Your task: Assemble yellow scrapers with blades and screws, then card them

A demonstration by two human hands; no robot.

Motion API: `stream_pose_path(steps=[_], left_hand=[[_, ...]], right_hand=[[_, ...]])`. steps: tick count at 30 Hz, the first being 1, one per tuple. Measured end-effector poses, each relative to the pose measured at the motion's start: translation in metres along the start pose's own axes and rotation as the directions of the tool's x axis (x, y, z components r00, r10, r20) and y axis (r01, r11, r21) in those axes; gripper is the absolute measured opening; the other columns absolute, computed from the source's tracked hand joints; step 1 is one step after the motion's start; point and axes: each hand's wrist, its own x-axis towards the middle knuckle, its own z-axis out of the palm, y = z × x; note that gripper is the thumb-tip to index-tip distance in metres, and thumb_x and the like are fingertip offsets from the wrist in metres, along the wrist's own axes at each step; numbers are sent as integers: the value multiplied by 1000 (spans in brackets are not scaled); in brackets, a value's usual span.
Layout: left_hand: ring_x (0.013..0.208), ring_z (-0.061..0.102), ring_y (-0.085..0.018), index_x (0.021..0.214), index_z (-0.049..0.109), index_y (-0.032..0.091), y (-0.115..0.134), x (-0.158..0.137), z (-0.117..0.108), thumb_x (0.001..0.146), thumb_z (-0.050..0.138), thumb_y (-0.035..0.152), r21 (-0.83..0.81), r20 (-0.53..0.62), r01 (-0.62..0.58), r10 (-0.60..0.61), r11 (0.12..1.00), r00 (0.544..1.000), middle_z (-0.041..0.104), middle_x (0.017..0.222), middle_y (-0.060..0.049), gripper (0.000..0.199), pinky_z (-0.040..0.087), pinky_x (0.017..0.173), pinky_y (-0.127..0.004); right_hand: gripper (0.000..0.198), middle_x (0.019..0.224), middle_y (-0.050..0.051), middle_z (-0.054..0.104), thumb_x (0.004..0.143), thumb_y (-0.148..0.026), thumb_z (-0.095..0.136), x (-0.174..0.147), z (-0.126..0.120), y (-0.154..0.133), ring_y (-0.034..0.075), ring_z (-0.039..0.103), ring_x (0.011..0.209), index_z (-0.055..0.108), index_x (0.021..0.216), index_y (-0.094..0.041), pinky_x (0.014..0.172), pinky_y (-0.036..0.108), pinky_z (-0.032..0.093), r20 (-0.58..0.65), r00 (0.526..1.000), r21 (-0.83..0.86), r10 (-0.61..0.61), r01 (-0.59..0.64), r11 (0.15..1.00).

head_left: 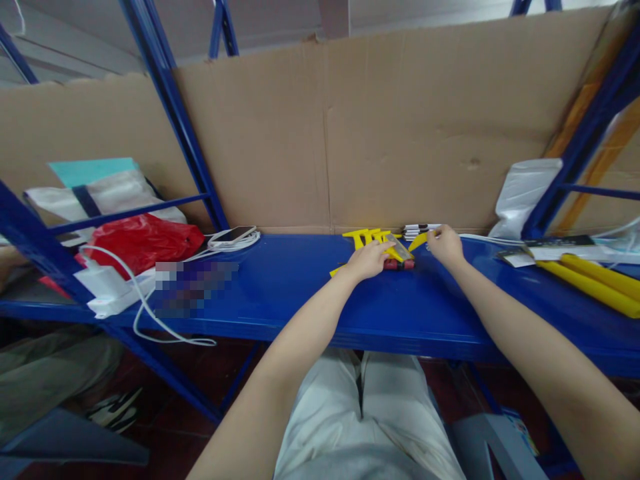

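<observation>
My left hand (369, 261) lies over a small pile of yellow T-shaped plastic tools (356, 236), its fingers stretched out and touching them. Beside its fingertips is a flat greyish blade-like piece (399, 247) with yellow edges. Dark red cylinders (406, 265) lie just in front of it. My right hand (446, 245) is closed in a pinch on a curved yellow strip (417, 242), a little above the shelf. Behind that strip sits a stack of white and black pens (417, 231). What lies under my left palm is hidden.
Long yellow tubes (595, 287) and a clear plastic bag (525, 193) are on the right. To the left are a phone (239, 234) on coiled cable, a red bag (145, 241) and a white power strip (120, 303). Cardboard (375, 133) stands behind the blue shelf (280, 287).
</observation>
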Motion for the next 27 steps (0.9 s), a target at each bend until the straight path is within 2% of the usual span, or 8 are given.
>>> stream_pose_path(steps=[3, 6, 8, 10, 14, 18, 23, 27], left_hand=[[117, 54, -22, 135, 48, 24, 0, 0, 0, 92, 42, 21, 0, 4, 1, -1, 1000, 1000, 59, 125, -8, 43, 43, 100, -36], [117, 53, -22, 135, 48, 23, -1, 0, 0, 92, 41, 21, -2, 7, -5, 5, 1000, 1000, 58, 126, -9, 43, 43, 99, -36], [116, 54, -22, 135, 47, 23, -2, 1, 1, 92, 41, 21, 0, 3, -8, 8, 1000, 1000, 58, 126, -9, 43, 43, 99, -37], [116, 54, -22, 135, 47, 24, -3, 2, 3, 92, 41, 21, -1, -6, -12, 12, 1000, 1000, 58, 127, -8, 44, 43, 99, -39], [120, 52, -23, 137, 45, 24, -6, 4, 6, 92, 41, 22, -17, -8, -14, 14, 1000, 1000, 57, 130, -9, 45, 42, 100, -40], [123, 50, -22, 137, 43, 24, -7, 4, 7, 91, 42, 22, -28, -19, -8, 8, 1000, 1000, 56, 133, -8, 46, 42, 102, -40], [125, 49, -22, 138, 41, 23, -7, 4, 7, 91, 42, 24, -35, -23, 1, -1, 999, 1000, 54, 135, -8, 46, 41, 103, -40], [128, 47, -22, 138, 40, 20, -4, 3, 5, 91, 43, 23, -68, -18, -15, 14, 998, 1000, 51, 139, -10, 48, 38, 105, -38]], right_hand=[[13, 85, 13, 63, 84, -24, 46, 2, -5, -1, 24, 61, 83, 55, 88, -16, 76, 37, 48, -76, 991, 279, 110, -85, 957], [13, 72, 5, 58, 89, -24, 39, -1, -9, -5, 16, 58, 59, 50, 93, -17, 60, 30, 49, 160, 946, 605, 281, -320, 730], [11, 67, 1, 54, 90, -20, 36, -4, -11, -8, 12, 54, 49, 47, 92, -18, 53, 26, 47, 329, 889, 674, 318, -457, 581], [10, 65, 0, 53, 88, -14, 38, -5, -12, -10, 10, 53, 47, 46, 87, -19, 52, 24, 47, 433, 848, 672, 307, -530, 517], [15, 63, 1, 54, 81, -5, 46, -1, -12, -10, 10, 56, 55, 48, 76, -19, 60, 25, 51, 566, 803, 642, 185, -571, 511], [13, 64, 3, 57, 81, -10, 52, -1, -12, -13, 13, 56, 60, 50, 72, -19, 64, 27, 52, 544, 837, 653, 51, -461, 601], [16, 66, 3, 59, 85, -8, 47, -12, -19, -28, 9, 54, 57, 55, 75, -17, 59, 20, 49, 548, 836, 724, 29, -491, 485], [11, 64, 3, 60, 83, -13, 55, -18, -19, -34, 10, 53, 58, 58, 72, -15, 59, 21, 46, 517, 855, 716, 27, -450, 534]])
